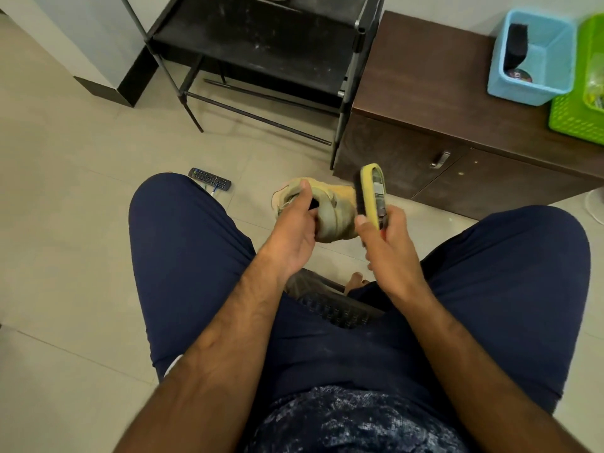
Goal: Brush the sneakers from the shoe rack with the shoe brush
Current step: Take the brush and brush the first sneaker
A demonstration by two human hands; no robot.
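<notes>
Pale tiled floor (pixel 65 152) runs up to a dark brown wooden bench (pixel 425 76), with a black metal shoe rack (pixel 261 44) just left of it. On the bench stand a green lattice plastic basket (pixel 572 120), cut off by the frame with its contents unreadable, and a light-blue plastic basket (pixel 523 93) holding a black block (pixel 516 44). In front of the bench, the left hand (pixel 294 233) grips a worn beige sneaker (pixel 333 214). The right hand (pixel 389 253) has its fingers clenched round a yellow-backed shoe brush (pixel 372 194), whose bristles touch the sneaker.

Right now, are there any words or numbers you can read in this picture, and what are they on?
No text can be read anywhere.
The remote control on the floor: button marks too small.
The shoe brush in the right hand: sticker on its back, blurred.
The round object in the blue basket: print blurred.
</notes>
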